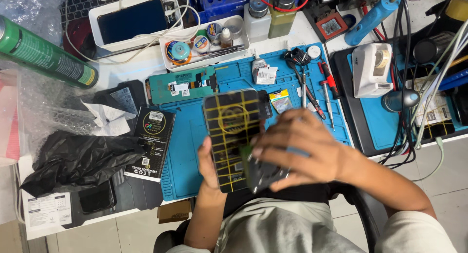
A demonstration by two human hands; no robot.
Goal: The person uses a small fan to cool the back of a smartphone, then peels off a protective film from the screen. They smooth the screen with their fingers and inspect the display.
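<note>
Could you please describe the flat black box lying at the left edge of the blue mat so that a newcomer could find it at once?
Start at the big blue silicone work mat covering the middle of the white bench. On its left edge, beside the crumpled black plastic bag, lies a flat black rectangular cardboard box. Unlike the bag and the white crumpled paper above, it is rigid, with a coloured ring emblem and white stickers.

I hold a black phone panel [231,136] marked with a yellow grid and circle, upright above the blue mat, lower end covered.
</note>
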